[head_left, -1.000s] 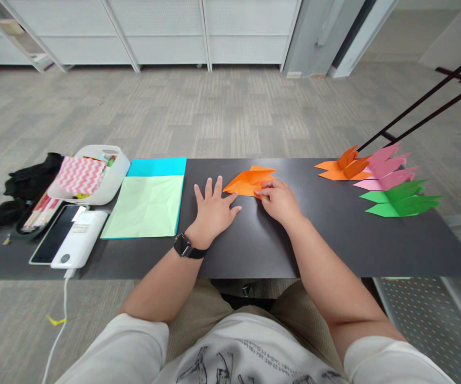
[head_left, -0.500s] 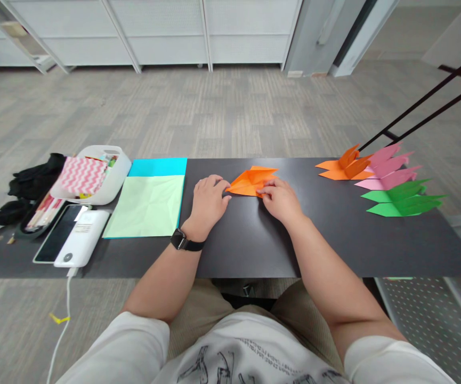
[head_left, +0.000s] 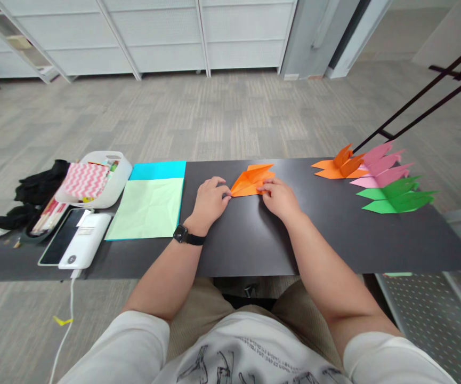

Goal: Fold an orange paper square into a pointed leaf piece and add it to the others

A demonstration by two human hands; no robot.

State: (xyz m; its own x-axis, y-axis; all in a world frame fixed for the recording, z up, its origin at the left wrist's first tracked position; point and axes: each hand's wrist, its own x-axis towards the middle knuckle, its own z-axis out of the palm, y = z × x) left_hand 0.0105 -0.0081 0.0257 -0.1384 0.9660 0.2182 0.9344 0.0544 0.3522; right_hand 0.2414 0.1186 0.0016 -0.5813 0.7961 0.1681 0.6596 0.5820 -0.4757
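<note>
A partly folded sheet of orange origami paper (head_left: 250,181) lies on the dark table, with a raised flap along its far side. The thumb and forefinger of my left hand (head_left: 211,200) pinch its pointed left tip. At its near right edge, my right hand (head_left: 280,197) grips the paper between thumb and curled fingers. Folded orange paper pieces (head_left: 340,164), pink ones (head_left: 384,166) and green ones (head_left: 398,197) sit together on the right of the table.
Left of my hands lies a stack of light green paper (head_left: 148,208) over blue sheets (head_left: 158,170). Further left are a white basket (head_left: 120,178), a phone (head_left: 60,240), a white power bank (head_left: 84,242) with a cable, and black cloth (head_left: 42,184). Black poles (head_left: 418,101) stand beyond the right end.
The orange paper's far flap now stands higher. My left fingers have closed on its left tip, while my right hand keeps its hold. The camera view has shifted slightly.
</note>
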